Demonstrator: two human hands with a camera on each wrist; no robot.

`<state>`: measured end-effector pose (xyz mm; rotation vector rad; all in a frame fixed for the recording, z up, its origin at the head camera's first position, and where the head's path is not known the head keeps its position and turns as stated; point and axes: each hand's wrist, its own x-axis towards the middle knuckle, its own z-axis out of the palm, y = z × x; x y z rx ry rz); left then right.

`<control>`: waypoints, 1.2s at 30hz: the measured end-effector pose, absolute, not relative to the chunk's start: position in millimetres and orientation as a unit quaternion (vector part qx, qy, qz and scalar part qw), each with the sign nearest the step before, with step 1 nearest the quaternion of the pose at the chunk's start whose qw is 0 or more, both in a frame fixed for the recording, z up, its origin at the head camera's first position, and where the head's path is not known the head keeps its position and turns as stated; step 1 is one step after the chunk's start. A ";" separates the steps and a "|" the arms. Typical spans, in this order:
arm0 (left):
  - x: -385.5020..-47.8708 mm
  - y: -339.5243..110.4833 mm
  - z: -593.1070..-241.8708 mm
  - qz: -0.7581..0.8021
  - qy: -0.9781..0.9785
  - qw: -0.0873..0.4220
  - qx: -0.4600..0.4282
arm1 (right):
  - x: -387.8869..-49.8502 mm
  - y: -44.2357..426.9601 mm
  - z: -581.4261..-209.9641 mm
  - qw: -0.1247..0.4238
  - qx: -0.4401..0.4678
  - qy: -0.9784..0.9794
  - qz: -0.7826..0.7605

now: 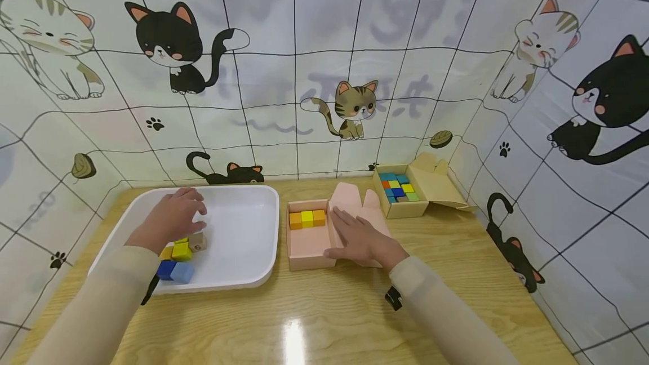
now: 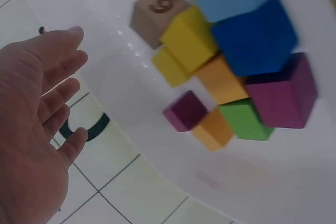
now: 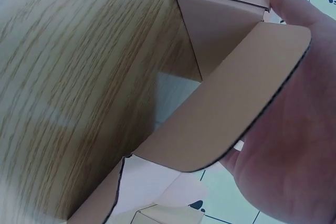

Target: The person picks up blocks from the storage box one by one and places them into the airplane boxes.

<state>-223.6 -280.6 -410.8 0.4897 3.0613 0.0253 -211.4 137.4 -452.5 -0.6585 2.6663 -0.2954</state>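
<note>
My left hand (image 1: 172, 216) hovers over the white tray (image 1: 245, 235), fingers loosely bent and holding nothing. Beneath and beside it lie wooden blocks: yellow (image 1: 182, 251), dark blue (image 1: 166, 270), light blue (image 1: 182, 272), and a plain wooden cube (image 1: 198, 241) bearing a digit. In the left wrist view, purple (image 2: 283, 93), green (image 2: 245, 119) and orange (image 2: 223, 80) blocks also show. My right hand (image 1: 362, 238) rests with extended fingers against the right side and folded-back lid of a pink cardboard box (image 1: 311, 263). Inside that box, along its back, sits a row of orange and yellow blocks (image 1: 307, 218).
A tan cardboard box (image 1: 405, 210) packed with colored blocks stands at the back right, its lid (image 1: 441, 185) folded open to the right. The wooden table (image 1: 324, 320) meets a cat-print curtain (image 1: 269, 83) at the back and sides.
</note>
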 end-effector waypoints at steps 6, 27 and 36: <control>-217.2 -290.2 -429.2 0.019 0.987 0.063 0.149 | -210.5 139.5 -455.8 0.179 -0.240 0.949 -0.101; -215.5 -295.8 -437.2 0.017 0.986 0.034 0.165 | -208.2 137.9 -453.0 0.181 -0.232 0.949 -0.113; -228.6 -270.2 -413.8 0.045 0.985 0.026 0.167 | -211.5 137.6 -454.5 0.185 -0.233 0.949 -0.103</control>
